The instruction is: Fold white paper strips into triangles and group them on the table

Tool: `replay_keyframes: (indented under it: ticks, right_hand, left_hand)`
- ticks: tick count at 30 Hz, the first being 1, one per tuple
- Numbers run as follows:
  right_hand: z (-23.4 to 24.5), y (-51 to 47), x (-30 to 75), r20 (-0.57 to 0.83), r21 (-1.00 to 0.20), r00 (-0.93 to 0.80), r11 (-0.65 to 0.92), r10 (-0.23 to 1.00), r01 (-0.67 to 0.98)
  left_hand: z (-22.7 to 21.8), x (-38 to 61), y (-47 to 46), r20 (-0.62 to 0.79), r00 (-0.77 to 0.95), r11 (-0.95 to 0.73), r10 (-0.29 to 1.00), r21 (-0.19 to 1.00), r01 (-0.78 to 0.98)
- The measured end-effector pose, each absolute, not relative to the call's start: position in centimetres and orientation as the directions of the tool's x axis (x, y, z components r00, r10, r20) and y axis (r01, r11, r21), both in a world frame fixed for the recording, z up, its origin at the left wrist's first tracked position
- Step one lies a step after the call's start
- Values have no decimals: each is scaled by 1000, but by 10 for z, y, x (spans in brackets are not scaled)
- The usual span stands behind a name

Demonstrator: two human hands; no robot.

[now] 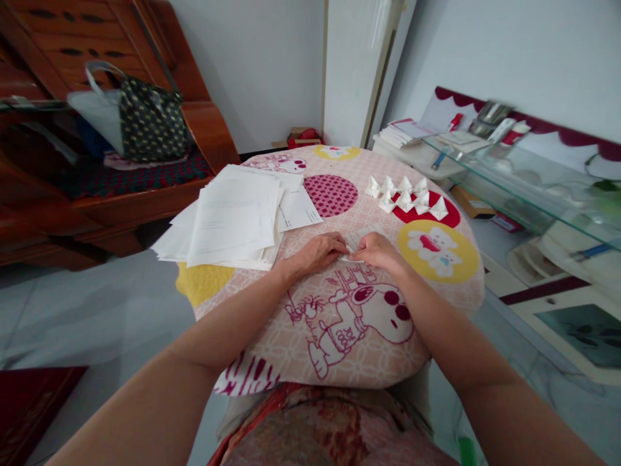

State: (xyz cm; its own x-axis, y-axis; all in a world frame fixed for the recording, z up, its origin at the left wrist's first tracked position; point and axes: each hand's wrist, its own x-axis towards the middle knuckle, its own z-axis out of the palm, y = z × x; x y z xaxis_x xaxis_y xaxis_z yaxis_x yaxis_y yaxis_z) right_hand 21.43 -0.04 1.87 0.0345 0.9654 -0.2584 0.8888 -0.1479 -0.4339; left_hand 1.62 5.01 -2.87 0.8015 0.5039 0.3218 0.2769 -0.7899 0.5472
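My left hand (pixel 317 254) and my right hand (pixel 380 251) meet at the middle of a round table under a pink cartoon-print cloth (pixel 339 323). Both hands have their fingers curled and pinched on a small white piece of paper (pixel 353 249) lying on the cloth between them. Most of that paper is hidden under my fingers. Beyond my right hand, several small folded white paper shapes (pixel 406 194) sit in a cluster on a red spot of the cloth. A loose stack of white paper sheets (pixel 233 217) lies to the left of my left hand.
A wooden bench (pixel 145 188) with a dark patterned handbag (pixel 145 120) stands at the left. A glass shelf unit (pixel 528 181) with small items runs along the right wall. A stack of papers (pixel 402 133) rests beyond the table. The floor is grey tile.
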Motion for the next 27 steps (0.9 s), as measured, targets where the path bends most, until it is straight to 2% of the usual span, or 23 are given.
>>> replay_keyframes:
  ticks: [3, 7, 11, 15, 19, 21, 24, 27]
  right_hand:
    - [20, 3, 213, -317, -426, 40, -180, 948, 887]
    - [20, 3, 216, -393, -509, 74, -283, 917, 813]
    - [22, -1, 220, -406, -616, 87, -343, 910, 709]
    - [22, -4, 227, -432, -675, 88, -386, 898, 629]
    - [19, -6, 228, -369, -749, 62, -337, 927, 571]
    - [16, -6, 223, -295, -718, 68, -268, 953, 643]
    - [15, -6, 213, -195, -526, 120, -207, 973, 825]
    - [17, -6, 206, -175, -391, 143, -202, 974, 898]
  left_hand:
    - [-29, 17, 51, 340, 809, -810, 480, 527, 259]
    - [-30, 17, 54, 357, 809, -822, 467, 511, 249]
    - [-31, 17, 56, 355, 806, -819, 474, 514, 255]
    - [-32, 17, 57, 355, 800, -808, 484, 532, 253]
    - [-33, 17, 58, 345, 802, -799, 487, 548, 250]
    - [-33, 17, 60, 342, 802, -794, 489, 556, 247]
    - [-33, 17, 63, 332, 801, -782, 497, 572, 248]
    - [-30, 18, 64, 298, 801, -759, 519, 591, 272]
